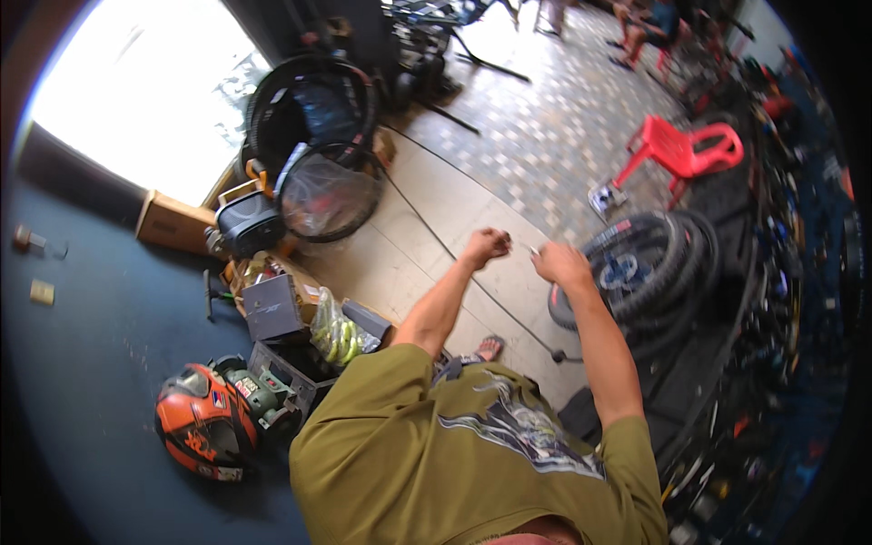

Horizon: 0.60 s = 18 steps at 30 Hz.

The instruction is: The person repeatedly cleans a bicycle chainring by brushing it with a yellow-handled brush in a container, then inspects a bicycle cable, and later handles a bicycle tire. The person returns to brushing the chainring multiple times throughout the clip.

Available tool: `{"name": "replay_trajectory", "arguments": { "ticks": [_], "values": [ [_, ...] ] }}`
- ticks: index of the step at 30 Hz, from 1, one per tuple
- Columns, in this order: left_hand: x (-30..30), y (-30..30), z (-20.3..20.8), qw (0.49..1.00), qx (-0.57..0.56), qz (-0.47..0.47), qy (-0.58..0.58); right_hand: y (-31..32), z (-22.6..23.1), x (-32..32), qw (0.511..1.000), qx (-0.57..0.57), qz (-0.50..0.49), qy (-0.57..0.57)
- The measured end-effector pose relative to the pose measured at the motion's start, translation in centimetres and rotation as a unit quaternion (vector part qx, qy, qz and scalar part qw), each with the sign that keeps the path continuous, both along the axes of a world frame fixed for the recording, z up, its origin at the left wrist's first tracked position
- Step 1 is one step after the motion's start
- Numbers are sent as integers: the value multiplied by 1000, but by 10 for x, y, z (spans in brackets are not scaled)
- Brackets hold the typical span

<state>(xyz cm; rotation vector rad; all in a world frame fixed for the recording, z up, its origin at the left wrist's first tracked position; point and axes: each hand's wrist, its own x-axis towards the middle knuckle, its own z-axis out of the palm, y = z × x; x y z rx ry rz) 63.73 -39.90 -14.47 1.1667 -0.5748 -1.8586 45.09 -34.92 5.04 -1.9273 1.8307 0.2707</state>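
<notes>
The left hand [487, 245] is curled into a loose fist, knuckles up, held out over the pale floor [427, 218]. The right hand [560, 263] sits just beside it, fingers drawn together. Between the two hands a small pale sliver [532, 247] shows, too small to tell what it is; the right hand seems to pinch one end of it, while whether the left hand grips anything I cannot tell. Both forearms reach forward from an olive green shirt [472, 454] with a grey print on it.

Just beyond the right hand a stack of knobby black bicycle tyres [649, 272] leans, one wheel showing a blue hub. A thin black cable [472, 277] runs across the floor beneath the hands and ends near a foot in a sandal [490, 346]. Farther off, on the patterned tile floor, stands a red plastic chair [681, 150].

To the left of the left forearm lies a clutter of things: a clear bag of yellow-green pieces [338, 336], a grey box [271, 309], a dark crate [291, 377] and a green power tool [259, 391]. An orange and black helmet [204, 427] rests on the dark blue mat [100, 363] near them. Behind these stand a black fan guard [329, 195], a larger round black fan [309, 109] and a cardboard box [173, 222] at the bright doorway.
</notes>
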Motion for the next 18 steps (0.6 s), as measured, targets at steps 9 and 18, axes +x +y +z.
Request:
{"name": "replay_trajectory", "arguments": {
  "ticks": [9,18],
  "values": [
    [9,-9,8,998,36,29,42,-5,13,17,998,37,-32,-25],
    [9,-9,13,999,19,-9,48,-11,2,10,999,38,-22,-14]
  ]
}}
